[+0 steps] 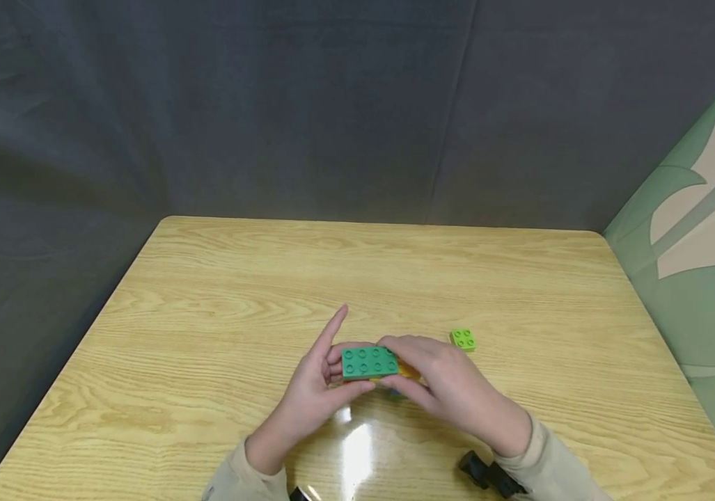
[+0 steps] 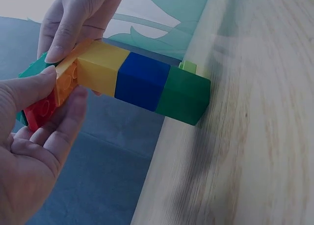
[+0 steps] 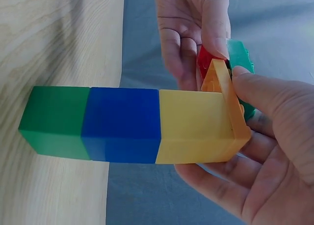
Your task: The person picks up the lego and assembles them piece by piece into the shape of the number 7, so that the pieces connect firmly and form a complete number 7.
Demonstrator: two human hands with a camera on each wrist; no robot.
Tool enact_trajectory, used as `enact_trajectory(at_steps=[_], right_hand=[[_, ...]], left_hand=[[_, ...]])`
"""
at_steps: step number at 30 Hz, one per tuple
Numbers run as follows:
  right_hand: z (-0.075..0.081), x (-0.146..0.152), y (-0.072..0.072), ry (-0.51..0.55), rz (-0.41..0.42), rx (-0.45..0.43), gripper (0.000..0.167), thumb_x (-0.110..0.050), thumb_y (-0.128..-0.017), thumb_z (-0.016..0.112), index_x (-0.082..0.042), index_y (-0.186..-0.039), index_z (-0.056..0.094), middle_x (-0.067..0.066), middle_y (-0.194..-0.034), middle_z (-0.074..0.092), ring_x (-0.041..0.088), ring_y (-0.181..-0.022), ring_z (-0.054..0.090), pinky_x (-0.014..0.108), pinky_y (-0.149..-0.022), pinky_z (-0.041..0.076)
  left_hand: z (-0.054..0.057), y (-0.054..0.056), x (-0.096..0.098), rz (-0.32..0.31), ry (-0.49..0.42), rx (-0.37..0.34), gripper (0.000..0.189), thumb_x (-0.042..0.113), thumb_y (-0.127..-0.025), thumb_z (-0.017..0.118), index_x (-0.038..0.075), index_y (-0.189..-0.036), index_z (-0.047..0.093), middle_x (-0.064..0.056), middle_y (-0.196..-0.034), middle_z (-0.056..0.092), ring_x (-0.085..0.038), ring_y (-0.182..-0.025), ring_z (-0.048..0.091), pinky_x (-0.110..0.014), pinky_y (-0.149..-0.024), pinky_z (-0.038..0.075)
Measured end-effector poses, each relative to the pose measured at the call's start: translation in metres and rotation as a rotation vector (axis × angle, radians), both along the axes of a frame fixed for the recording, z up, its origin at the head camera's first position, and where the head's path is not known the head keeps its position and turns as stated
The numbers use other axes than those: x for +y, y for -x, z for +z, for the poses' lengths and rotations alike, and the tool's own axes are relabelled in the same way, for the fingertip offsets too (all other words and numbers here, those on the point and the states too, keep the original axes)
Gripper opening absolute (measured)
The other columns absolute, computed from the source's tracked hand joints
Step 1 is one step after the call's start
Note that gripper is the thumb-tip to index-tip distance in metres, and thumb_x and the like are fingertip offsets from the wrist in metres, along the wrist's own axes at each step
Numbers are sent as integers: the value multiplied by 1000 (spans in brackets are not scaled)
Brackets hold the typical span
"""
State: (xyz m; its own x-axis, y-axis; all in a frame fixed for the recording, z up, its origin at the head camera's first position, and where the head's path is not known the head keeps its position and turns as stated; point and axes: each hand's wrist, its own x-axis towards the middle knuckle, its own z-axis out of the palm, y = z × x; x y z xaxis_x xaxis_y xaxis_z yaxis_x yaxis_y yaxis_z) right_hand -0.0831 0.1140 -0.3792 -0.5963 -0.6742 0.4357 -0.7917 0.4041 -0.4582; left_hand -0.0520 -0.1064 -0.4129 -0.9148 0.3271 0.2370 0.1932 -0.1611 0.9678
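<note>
Both hands hold one assembly of toy building bricks above the table. A teal-green brick (image 1: 370, 362) with two rows of studs is on top. Beneath it are a red brick (image 2: 41, 110) and an orange brick (image 2: 65, 83). A column of yellow brick (image 3: 192, 122), blue brick (image 3: 121, 124) and green brick (image 3: 56, 119) hangs below the orange one. My left hand (image 1: 312, 388) pinches the teal and red end, index finger pointing away. With thumb and fingers, my right hand (image 1: 448, 376) grips the assembly at the orange brick's end.
A small lime-green brick (image 1: 462, 339) with studs up lies on the wooden table (image 1: 238, 292), just beyond the right hand. A black device (image 1: 485, 473) is at the right wrist. A dark cloth (image 1: 307, 111) stands behind the table, a leaf-patterned one (image 1: 702, 292) at right.
</note>
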Motion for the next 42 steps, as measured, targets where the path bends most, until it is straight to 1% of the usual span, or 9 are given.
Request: enact_trajectory(at_steps=[7,12,15,18,21,24,28,34,42], right_hand=[[0,0,0,-8,-13,13,40,-22,-86,75,-10,-122,62,0,-108,69,10,-92,65,31,-76,56],[1,0,0,-15,-22,23,41,-21,-85,76,-10,-122,62,1,-108,69,12,-93,66,32,-77,56],[2,0,0,-15,-22,29,43,-20,-84,78,-9,-122,63,2,-107,70,13,-93,66,32,-76,56],[1,0,0,-13,-19,41,42,-20,-83,78,-9,-121,63,2,-106,70,13,-93,66,32,-76,56],[1,0,0,-14,-19,55,41,-22,-84,78,-8,-120,63,1,-106,70,13,-93,66,32,-77,56],[1,0,0,-16,-18,57,40,-22,-85,77,-8,-120,63,1,-106,70,13,-94,66,33,-78,56],[1,0,-1,-18,-19,57,41,-21,-85,77,-7,-121,63,2,-107,70,14,-95,66,33,-79,56],[0,0,-1,-15,-19,40,41,-21,-85,77,-8,-121,64,2,-108,70,14,-97,66,34,-81,56],[1,-1,0,-9,-9,32,39,-22,-87,75,-11,-122,63,-1,-108,69,11,-96,65,33,-79,56]], left_hand=[[1,-1,1,-35,-80,-3,103,-18,-79,65,17,-157,8,-32,-129,52,-20,-101,66,-32,-84,54],[5,-1,-2,-97,-125,-26,102,-18,-80,64,17,-157,6,-32,-133,49,-22,-104,66,-33,-86,54],[7,0,-5,-140,-148,-30,99,-13,-83,65,12,-157,5,-35,-136,45,-22,-107,65,-34,-87,53],[8,0,-7,-160,-152,-30,83,-2,-93,60,1,-154,5,-38,-136,41,-21,-111,62,-36,-90,52],[11,-1,-6,-129,-125,-48,62,8,-102,48,-5,-151,12,-39,-134,44,-20,-111,62,-37,-90,52],[14,-1,-4,-77,-87,-88,51,12,-105,40,-6,-148,21,-36,-131,49,-20,-108,63,-37,-87,54],[18,-1,-1,-38,-65,-143,46,11,-104,41,-6,-145,28,-34,-130,52,-20,-105,65,-40,-86,55],[21,-2,0,-24,-63,-214,41,12,-103,44,-12,-135,37,-32,-129,53,-22,-104,64,-50,-88,52],[23,-4,-1,1,-57,-256,32,13,-102,48,-13,-120,48,-22,-117,62,-21,-96,66,-38,-85,55]])
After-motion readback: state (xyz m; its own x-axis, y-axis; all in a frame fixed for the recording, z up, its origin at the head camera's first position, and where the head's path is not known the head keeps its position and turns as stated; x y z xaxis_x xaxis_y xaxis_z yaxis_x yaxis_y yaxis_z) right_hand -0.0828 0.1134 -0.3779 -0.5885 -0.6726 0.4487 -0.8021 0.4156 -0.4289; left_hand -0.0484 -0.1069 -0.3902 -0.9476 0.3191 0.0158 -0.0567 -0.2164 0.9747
